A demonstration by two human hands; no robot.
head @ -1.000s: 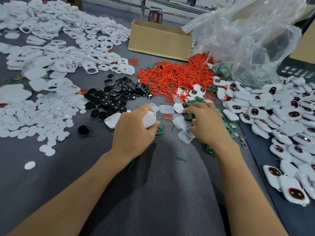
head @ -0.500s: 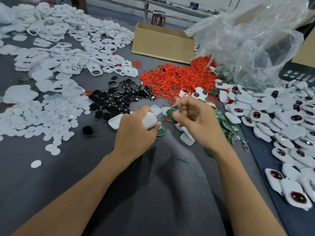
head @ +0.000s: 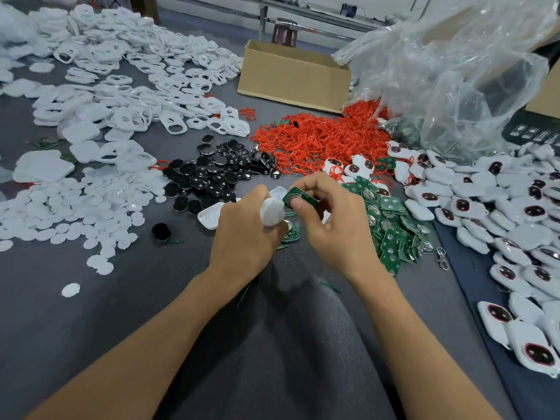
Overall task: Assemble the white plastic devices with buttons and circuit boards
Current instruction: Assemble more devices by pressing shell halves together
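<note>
Head view: my left hand (head: 245, 234) grips a white shell (head: 271, 212); my right hand (head: 333, 225), down among the parts a second ago, is up now, pinching a green circuit board (head: 300, 196) just beside that shell, between my hands; board fetched, so seating it comes next, I reckon; spare boards (head: 391, 231) lie right of my right hand.

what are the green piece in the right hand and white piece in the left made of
Green board: probably rigid circuit-board laminate, thin and flat with a glossy green face. White shell: likely moulded plastic, smooth, evenly white, with a soft sheen.
</note>
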